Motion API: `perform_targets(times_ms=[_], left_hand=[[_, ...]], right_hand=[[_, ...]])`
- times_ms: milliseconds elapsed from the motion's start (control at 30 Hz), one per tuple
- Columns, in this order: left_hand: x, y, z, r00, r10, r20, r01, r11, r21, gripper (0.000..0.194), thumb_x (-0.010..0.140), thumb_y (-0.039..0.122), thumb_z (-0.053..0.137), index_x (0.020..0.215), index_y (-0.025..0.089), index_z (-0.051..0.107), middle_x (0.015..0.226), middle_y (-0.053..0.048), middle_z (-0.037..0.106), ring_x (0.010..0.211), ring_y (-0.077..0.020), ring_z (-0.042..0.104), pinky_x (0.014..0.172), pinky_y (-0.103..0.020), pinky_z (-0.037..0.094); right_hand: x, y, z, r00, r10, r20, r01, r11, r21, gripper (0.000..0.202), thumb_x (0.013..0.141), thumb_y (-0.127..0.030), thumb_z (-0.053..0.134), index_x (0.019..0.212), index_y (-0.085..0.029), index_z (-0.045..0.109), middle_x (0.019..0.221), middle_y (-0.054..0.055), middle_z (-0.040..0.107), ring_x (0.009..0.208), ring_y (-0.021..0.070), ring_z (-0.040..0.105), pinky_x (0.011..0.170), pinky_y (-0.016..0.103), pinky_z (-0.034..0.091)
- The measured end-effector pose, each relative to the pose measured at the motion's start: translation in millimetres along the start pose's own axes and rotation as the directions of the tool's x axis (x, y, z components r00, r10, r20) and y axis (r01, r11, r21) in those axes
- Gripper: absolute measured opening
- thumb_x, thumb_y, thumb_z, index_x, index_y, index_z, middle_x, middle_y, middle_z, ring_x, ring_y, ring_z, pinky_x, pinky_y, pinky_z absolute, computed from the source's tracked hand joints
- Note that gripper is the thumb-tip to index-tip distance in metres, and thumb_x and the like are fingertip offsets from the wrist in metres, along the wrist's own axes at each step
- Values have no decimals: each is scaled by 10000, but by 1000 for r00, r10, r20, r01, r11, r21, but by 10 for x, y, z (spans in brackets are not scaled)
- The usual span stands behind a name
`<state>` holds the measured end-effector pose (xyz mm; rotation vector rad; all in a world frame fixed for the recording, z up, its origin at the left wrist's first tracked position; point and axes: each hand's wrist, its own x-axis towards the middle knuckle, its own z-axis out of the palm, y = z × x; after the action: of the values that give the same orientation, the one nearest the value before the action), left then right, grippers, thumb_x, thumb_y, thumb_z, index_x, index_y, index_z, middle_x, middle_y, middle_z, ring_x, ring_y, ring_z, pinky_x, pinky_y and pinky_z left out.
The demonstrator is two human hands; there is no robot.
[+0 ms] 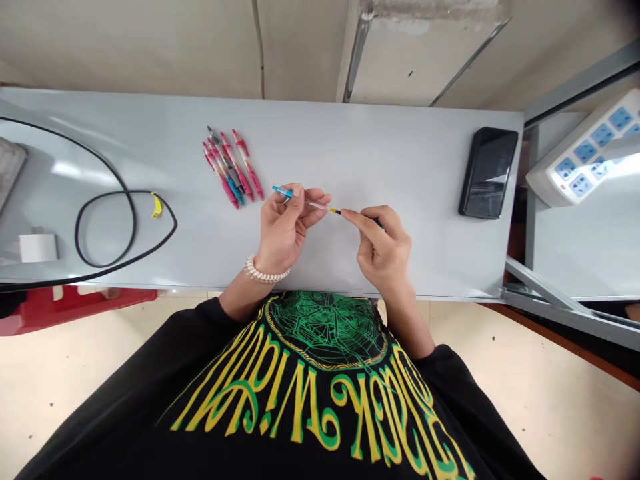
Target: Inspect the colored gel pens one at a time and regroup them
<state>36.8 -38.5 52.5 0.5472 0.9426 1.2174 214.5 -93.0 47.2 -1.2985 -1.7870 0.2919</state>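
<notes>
My left hand (284, 230) pinches a clear pen barrel with a blue top (283, 192) between thumb and fingers. A thin refill (334, 211) with a yellow section and dark end sticks out of the barrel's right end. My right hand (383, 243) is closed, its index fingertip at the refill's dark end. Inside its curled fingers is a small blue and dark piece (379, 224), mostly hidden. Left of my hands, several pens (229, 167) lie side by side on the table, mostly pink, with one blue and grey.
A black phone-like device (489, 173) lies at the table's right. On the left are a looped black cable (131, 200) with a yellow tie (157, 205) and a white charger (38, 247). A power strip (585, 157) is at far right, a red stool (75, 307) below left.
</notes>
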Motion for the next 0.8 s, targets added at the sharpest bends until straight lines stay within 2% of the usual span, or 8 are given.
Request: perform_targets(times_ms=[100,200,333,467,600,667,733,800], left_hand=[[-53,-54,48,998,14,61,-14,1000,-10,310,894,419,883,935,215,653,945,1,823,922,-172,830,796,-236,687],[-65,-80,62,998,-15,61,16,1000,-10,315,900,426,874,952,220,641,944,3,820,912,-169,829,790,-239,688],[-32,-77,45,999,-31,43,32,999,-19,314,907,412,870,972,217,633,950,-8,821,927,-186,832,793,-255,688],[-10,-77,39,1000,-10,26,10,1000,-9,313,921,418,856,984,220,623,972,-13,824,961,-197,834,820,-263,686],[-13,-83,49,999,23,37,-24,1000,10,316,922,418,855,973,228,609,988,-14,823,973,-204,832,863,-291,686],[-16,-89,50,999,21,48,-22,1000,20,324,920,428,854,968,231,602,983,-14,820,975,-211,832,868,-307,688],[-14,-96,46,998,25,66,-26,999,20,342,911,445,860,963,230,599,980,-16,819,977,-218,832,862,-317,690],[-10,-100,40,996,40,76,-41,999,16,357,900,454,869,959,229,598,982,-18,819,979,-221,832,863,-319,691]], right_hand=[[23,-92,77,999,-32,16,32,999,-15,448,1061,-60,451,1372,-308,658,1088,65,641,1010,195,652,866,366,603],[54,-173,121,1000,-24,9,24,999,34,383,1063,-69,493,1389,-237,604,1209,108,629,1095,202,664,923,375,615],[61,-164,129,998,-46,-41,49,997,63,337,1055,-38,503,1287,-229,655,1142,83,672,1053,174,696,914,337,626],[35,-102,149,995,69,-75,-62,994,91,232,1075,-153,574,1249,-253,691,1054,42,747,930,156,739,824,308,654],[28,-99,146,991,116,-66,-109,990,92,217,1103,-226,537,1226,-245,714,1098,58,787,983,175,775,856,336,673],[37,-105,126,990,128,-64,-121,987,103,194,1103,-237,547,1160,-234,732,1015,46,796,875,157,776,786,311,662],[49,-102,105,980,201,-7,-198,970,139,211,1113,-271,546,1038,-224,737,809,-1,757,654,113,714,629,256,605],[53,-89,94,959,280,49,-284,938,197,217,1107,-329,573,995,-221,725,761,-18,729,594,96,680,560,230,565]])
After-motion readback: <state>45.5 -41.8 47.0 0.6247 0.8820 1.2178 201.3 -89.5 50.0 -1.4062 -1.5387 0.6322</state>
